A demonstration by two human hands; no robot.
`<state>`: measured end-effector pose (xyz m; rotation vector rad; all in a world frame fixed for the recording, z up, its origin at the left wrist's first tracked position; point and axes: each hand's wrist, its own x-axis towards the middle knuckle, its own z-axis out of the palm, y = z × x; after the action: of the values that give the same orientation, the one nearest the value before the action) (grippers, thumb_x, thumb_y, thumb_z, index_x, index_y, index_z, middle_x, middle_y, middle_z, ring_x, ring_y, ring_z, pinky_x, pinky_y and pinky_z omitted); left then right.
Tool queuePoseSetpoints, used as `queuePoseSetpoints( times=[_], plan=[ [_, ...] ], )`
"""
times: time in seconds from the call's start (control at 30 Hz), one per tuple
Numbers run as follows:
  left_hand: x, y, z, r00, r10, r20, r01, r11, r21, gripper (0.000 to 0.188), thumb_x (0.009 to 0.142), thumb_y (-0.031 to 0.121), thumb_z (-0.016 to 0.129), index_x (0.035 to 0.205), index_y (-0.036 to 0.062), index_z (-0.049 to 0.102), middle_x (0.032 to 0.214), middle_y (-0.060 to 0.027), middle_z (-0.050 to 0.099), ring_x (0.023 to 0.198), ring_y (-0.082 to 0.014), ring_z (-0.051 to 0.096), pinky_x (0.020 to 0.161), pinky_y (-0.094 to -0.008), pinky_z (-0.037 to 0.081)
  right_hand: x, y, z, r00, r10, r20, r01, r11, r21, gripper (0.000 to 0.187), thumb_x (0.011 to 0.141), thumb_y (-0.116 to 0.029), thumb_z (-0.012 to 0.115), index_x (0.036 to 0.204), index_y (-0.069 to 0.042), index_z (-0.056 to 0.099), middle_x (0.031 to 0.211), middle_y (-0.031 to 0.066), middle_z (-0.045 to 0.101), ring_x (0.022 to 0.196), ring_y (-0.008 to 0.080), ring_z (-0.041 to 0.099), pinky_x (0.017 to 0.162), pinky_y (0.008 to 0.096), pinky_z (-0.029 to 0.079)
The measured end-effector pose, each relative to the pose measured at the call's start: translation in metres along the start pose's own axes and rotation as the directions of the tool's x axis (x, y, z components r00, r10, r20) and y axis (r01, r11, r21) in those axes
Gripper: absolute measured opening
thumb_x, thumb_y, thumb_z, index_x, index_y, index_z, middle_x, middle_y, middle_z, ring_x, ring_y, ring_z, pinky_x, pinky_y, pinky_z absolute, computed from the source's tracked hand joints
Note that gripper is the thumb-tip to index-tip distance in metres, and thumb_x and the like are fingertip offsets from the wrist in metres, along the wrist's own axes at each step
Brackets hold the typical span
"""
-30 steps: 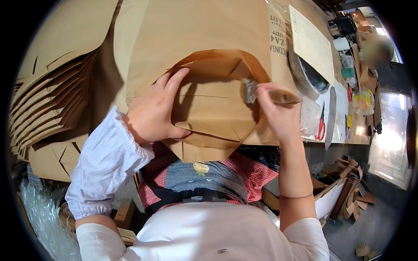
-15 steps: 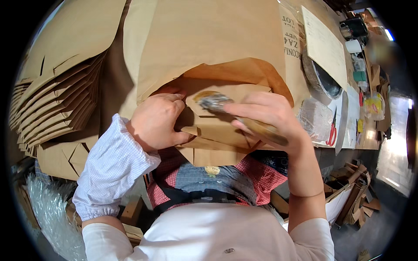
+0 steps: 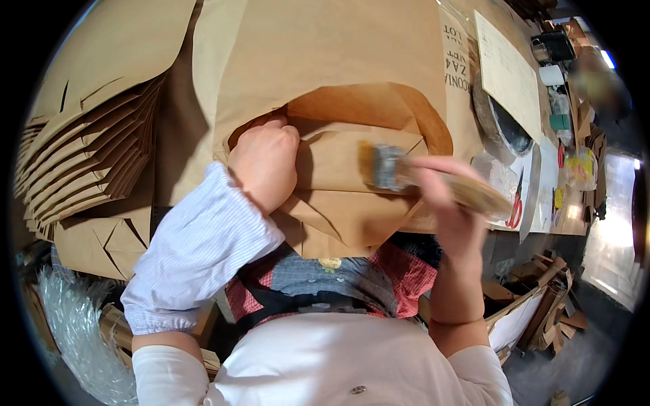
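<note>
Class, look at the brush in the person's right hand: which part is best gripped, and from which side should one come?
Probably the wooden handle, approached from the right and near side: it slants that way, toward the person, while the bristles and silvery band face left, over the brown paper.

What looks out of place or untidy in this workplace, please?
A pale blue oversleeve sits on the left side only; the right forearm is bare, which looks mismatched. At lower right, brown scraps lie in an untidy, jumbled heap.
</note>
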<state>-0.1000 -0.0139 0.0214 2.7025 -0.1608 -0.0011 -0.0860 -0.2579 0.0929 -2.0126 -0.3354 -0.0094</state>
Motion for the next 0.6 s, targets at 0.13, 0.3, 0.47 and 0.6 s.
queuePoseSetpoints(
  times=[0.13, 0.3, 0.47, 0.6],
  plan=[
    [0.011, -0.004, 0.006, 0.996, -0.042, 0.081, 0.037, 0.997, 0.064, 0.011, 0.069, 0.008, 0.07, 0.071, 0.0007, 0.063, 0.076, -0.0166, 0.062, 0.074, -0.0359, 0.061, 0.068, -0.0437, 0.049, -0.004, 0.016, 0.03, 0.959, 0.282, 0.016, -0.277, 0.928, 0.249, 0.006, 0.084, -0.007, 0.064, 0.082, -0.001, 0.064, 0.07, 0.0012, 0.063, 0.064, 0.0078, 0.057, 0.058, 0.0233, 0.046],
    [0.038, -0.008, -0.007, 0.977, -0.175, 0.124, 0.18, 0.983, -0.032, 0.018, 0.067, 0.016, 0.076, 0.073, 0.0016, 0.067, 0.072, -0.0187, 0.064, 0.072, -0.0353, 0.063, 0.068, -0.0415, 0.05, 0.0, 0.011, 0.081, 0.958, 0.26, 0.125, -0.286, 0.908, 0.307, 0.005, 0.084, -0.005, 0.064, 0.079, -0.003, 0.065, 0.071, 0.0002, 0.063, 0.064, 0.006, 0.057, 0.057, 0.0233, 0.046],
    [0.03, -0.001, -0.003, 0.982, -0.181, 0.054, 0.18, 0.983, 0.028, 0.019, 0.069, 0.017, 0.075, 0.074, 0.0008, 0.067, 0.075, -0.019, 0.065, 0.074, -0.0349, 0.063, 0.07, -0.0419, 0.05, -0.013, 0.021, 0.032, 0.995, 0.082, -0.053, -0.079, 0.996, 0.052, 0.004, 0.078, 0.001, 0.064, 0.076, -0.002, 0.063, 0.068, 0.0043, 0.063, 0.063, 0.0119, 0.06, 0.056, 0.0258, 0.047],
    [0.028, 0.005, 0.0, 0.999, -0.017, -0.039, 0.022, 0.991, 0.131, 0.013, 0.07, 0.01, 0.071, 0.071, 0.0002, 0.063, 0.076, -0.0176, 0.062, 0.077, -0.0348, 0.062, 0.071, -0.0433, 0.049, -0.019, 0.032, -0.002, 0.994, 0.08, -0.077, -0.105, 0.902, -0.419, 0.004, 0.077, -0.002, 0.061, 0.073, -0.002, 0.061, 0.069, 0.0106, 0.063, 0.058, 0.0205, 0.06, 0.055, 0.0294, 0.047]
  ],
)
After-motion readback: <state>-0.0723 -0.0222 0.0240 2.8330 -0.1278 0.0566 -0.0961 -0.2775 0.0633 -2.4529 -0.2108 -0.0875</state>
